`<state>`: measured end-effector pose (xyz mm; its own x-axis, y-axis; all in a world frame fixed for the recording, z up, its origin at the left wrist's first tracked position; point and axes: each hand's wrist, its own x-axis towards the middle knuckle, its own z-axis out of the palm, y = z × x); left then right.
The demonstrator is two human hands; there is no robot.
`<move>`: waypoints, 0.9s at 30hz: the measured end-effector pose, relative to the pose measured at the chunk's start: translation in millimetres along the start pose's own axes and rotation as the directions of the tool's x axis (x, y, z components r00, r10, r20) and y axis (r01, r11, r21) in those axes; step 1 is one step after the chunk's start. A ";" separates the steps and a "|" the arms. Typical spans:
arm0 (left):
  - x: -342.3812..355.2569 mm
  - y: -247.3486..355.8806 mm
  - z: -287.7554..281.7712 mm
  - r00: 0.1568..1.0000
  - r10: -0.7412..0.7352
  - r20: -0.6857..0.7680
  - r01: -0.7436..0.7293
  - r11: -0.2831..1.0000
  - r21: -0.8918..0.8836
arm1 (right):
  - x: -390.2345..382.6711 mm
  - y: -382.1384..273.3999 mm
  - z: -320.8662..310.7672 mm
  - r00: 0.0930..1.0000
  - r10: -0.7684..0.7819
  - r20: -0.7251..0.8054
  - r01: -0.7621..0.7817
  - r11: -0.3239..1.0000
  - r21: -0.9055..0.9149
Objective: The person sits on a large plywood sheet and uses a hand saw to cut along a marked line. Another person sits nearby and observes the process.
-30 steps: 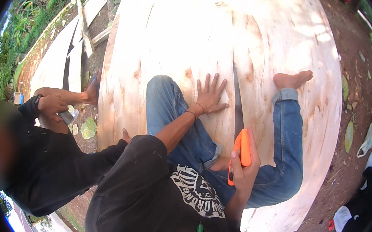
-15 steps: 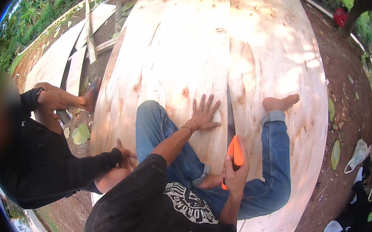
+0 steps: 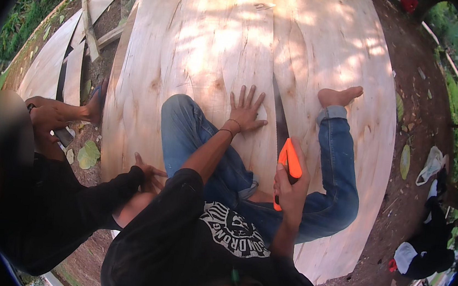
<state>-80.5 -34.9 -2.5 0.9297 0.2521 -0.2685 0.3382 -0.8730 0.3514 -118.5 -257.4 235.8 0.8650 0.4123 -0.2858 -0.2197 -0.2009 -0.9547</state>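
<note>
My left hand (image 3: 247,113) lies flat with spread fingers on a pale plywood sheet (image 3: 205,41), just left of a hand saw's dark, tapering blade (image 3: 280,112). My right hand (image 3: 290,190) grips the saw's orange handle (image 3: 290,155), low over the sheet beside my bent leg (image 3: 333,180). The blade points away from me along the wood; whether it sits in a cut I cannot tell. I am sitting on the sheet, my bare foot (image 3: 338,97) resting at the right.
A co-worker (image 3: 58,198) in black crouches at left, one hand (image 3: 149,171) on the sheet, the other holding a grey object. Cut boards (image 3: 89,19) and leaves lie on soil at left. A white bag (image 3: 432,165) and dark cloth (image 3: 428,245) lie at right.
The whole view has shifted somewhat. The orange handle and my right hand have moved slightly relative to the sheet. My left hand stays flat. The co-worker's lower hand has come further into view.
</note>
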 end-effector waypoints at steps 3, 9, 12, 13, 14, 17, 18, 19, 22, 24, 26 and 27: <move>-3.2 -2.2 -6.7 1.000 -0.009 0.004 0.009 1.000 0.003 | -10.6 -25.5 -5.9 0.994 0.109 0.004 -0.108 0.979 0.175; -0.7 -2.4 0.0 0.999 -0.001 -0.037 0.003 0.998 0.057 | 18.0 -14.6 8.9 0.992 0.128 0.016 -0.129 0.980 0.149; 0.0 -1.8 -5.2 1.000 -0.024 0.001 0.023 0.999 0.047 | -4.1 -24.6 5.3 0.995 0.103 0.009 -0.103 0.982 0.158; -0.2 -1.4 -2.9 1.000 -0.019 -0.013 0.020 0.998 0.056 | -9.8 -24.2 5.2 0.996 0.091 0.002 -0.090 0.983 0.161; 1.3 -1.6 -1.3 1.000 -0.015 -0.028 0.017 0.998 0.065 | -4.4 -20.0 8.9 0.996 0.092 -0.001 -0.090 0.982 0.167; 0.7 -3.3 1.2 0.998 0.006 -0.066 -0.005 1.000 0.015 | 11.8 -15.5 18.6 0.993 0.114 -0.009 -0.111 0.979 0.172; -0.8 -3.5 2.1 0.997 0.014 -0.079 -0.016 1.000 -0.015 | 6.3 -22.8 16.1 0.990 0.139 -0.017 -0.134 0.977 0.168; -1.7 -3.8 1.0 0.999 0.003 -0.049 -0.003 1.000 0.005 | 1.9 -31.7 16.1 0.987 0.161 -0.023 -0.155 0.974 0.166; 2.5 -1.4 -2.4 1.000 -0.024 -0.007 0.024 0.999 0.047 | -17.6 -42.7 11.7 0.992 0.126 0.012 -0.126 0.979 0.162; 2.2 0.1 -1.7 1.000 -0.015 -0.020 0.016 0.998 0.056 | -2.2 -9.0 16.3 0.999 0.040 -0.028 -0.039 0.998 0.053; 2.1 -3.6 0.8 1.000 -0.006 -0.024 0.007 0.999 0.034 | 9.3 -13.2 20.1 0.996 0.088 -0.016 -0.086 0.990 0.116; 2.0 -3.7 2.7 1.000 -0.002 -0.027 0.003 1.000 0.024 | 11.1 -14.5 20.6 0.993 0.119 -0.016 -0.115 0.983 0.146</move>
<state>-80.3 -32.3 -6.7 0.9325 0.2652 -0.2452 0.3374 -0.8819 0.3294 -115.0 -231.7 244.9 0.8399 0.3712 -0.3958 -0.3814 -0.1152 -0.9172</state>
